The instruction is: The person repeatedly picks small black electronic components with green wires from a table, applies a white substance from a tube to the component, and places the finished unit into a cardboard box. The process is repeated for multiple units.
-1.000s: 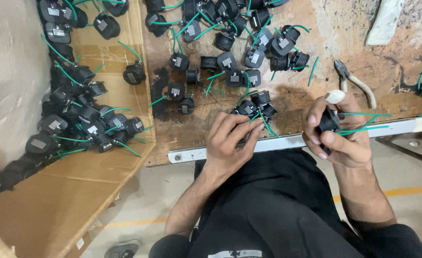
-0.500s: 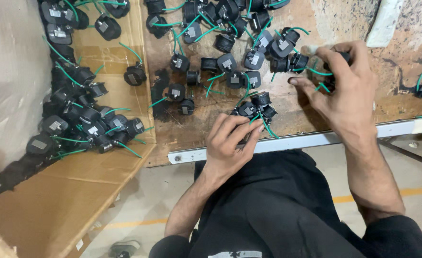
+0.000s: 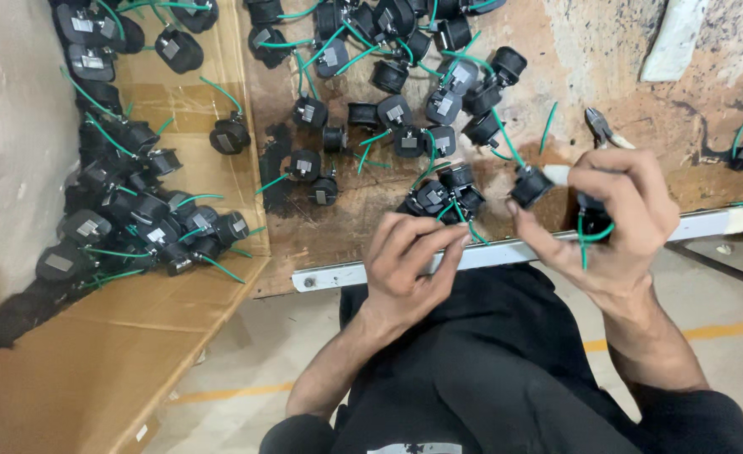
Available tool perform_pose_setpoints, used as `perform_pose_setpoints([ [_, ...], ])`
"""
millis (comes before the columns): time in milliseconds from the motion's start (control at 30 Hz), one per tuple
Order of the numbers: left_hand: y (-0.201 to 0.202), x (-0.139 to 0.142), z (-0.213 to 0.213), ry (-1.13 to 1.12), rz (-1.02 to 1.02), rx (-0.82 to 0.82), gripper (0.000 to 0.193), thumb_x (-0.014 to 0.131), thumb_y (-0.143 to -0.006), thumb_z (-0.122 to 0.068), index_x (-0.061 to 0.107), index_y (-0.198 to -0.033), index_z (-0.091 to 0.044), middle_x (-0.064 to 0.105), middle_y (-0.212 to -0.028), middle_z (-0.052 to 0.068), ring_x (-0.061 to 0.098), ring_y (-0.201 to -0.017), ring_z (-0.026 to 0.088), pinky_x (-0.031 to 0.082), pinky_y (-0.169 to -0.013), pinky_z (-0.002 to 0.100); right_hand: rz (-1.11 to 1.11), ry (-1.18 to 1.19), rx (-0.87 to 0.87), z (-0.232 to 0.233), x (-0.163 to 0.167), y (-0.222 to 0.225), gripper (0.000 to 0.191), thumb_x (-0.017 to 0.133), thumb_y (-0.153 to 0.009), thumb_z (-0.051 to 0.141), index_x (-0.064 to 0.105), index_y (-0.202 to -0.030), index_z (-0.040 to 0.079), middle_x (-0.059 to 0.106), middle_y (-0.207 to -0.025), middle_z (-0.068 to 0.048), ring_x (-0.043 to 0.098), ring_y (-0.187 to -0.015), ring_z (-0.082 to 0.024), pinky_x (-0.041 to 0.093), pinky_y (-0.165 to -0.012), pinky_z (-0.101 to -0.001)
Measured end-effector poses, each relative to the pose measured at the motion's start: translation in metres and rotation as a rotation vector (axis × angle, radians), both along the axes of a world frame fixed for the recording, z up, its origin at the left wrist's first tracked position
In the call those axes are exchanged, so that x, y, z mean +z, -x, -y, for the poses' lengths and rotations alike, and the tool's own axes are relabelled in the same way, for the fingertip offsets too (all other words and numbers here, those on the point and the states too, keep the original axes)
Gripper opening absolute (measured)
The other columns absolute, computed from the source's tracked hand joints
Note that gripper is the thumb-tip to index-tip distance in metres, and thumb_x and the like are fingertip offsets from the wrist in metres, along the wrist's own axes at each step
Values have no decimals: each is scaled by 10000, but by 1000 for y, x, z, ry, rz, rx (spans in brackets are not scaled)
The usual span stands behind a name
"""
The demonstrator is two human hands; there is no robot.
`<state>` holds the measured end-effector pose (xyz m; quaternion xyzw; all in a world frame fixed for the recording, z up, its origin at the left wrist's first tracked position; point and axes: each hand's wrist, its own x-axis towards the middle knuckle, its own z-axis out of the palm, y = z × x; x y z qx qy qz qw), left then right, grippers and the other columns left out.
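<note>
Your right hand (image 3: 619, 223) grips a black round part with a green wire (image 3: 592, 225), held above the metal edge rail (image 3: 506, 252) of the worn wooden bench (image 3: 640, 109). Your left hand (image 3: 409, 265), fingers curled, pinches a small cluster of like parts (image 3: 447, 195) at the bench edge. More black parts lie scattered on the bench and heaped in the cardboard box (image 3: 69, 370) to your left; pliers (image 3: 600, 128) rest near the right hand.

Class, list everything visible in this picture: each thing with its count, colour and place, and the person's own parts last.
Small round parts with wires: many, black with green wires, scattered on the worn workbench.
More such parts: many, black and green, heaped on the cardboard at left.
Pliers: one, pale handles, on the bench above the right hand.
Metal rail: one, white, along the bench edge.
Left hand: fingers on a small cluster of parts.
Right hand: holds two parts.
</note>
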<state>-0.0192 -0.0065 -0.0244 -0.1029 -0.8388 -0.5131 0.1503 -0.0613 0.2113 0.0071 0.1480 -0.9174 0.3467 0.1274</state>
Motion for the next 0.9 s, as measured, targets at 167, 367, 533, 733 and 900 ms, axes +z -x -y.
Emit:
perform_pose_setpoints([
  [167, -4, 23, -2, -212, 150, -111, 462, 839, -914, -82, 626, -1321, -35, 705, -1235, 82, 673, -1085, 221, 584, -831, 297, 34, 62, 57, 5, 0, -23, 473, 972, -750, 194, 654, -1047, 6, 624, -1043, -133, 584, -761, -172, 480, -609, -280],
  [367, -6, 29, -5, -518, 371, -183, 488, 797, -966, -55, 576, -1400, -19, 696, -1315, 130, 733, -1116, 159, 639, -934, 263, 65, 87, 147, 7, -3, -28, 475, 958, -747, 211, 662, -1063, 15, 651, -1076, -143, 675, -840, -221, 547, -715, -311],
  [533, -14, 20, -3, -633, 492, -183, 492, 812, -944, -21, 617, -1395, -11, 739, -1182, 94, 738, -1035, 133, 643, -960, 291, 204, 271, 180, 8, 1, -22, 461, 933, -694, 162, 646, -1018, 4, 656, -1047, -143, 675, -903, -215, 545, -793, -326],
  [733, -19, 9, -4, -785, 526, -174, 493, 816, -931, 3, 623, -1385, -15, 729, -1141, 84, 740, -1017, 124, 646, -925, 286, 302, 230, 102, -51, -23, -29, 365, 939, -789, 94, 666, -1015, 6, 670, -1047, -107, 644, -852, -159, 518, -759, -256],
  [900, -19, 7, -5, -806, 515, -182, 497, 822, -923, 27, 620, -1375, -15, 751, -1151, 97, 752, -1053, 140, 652, -975, 315, 459, -429, -366, -174, -91, 15, 329, 647, -1130, 358, 677, -1123, 31, 656, -953, -83, 612, -773, -165, 525, -759, -300],
])
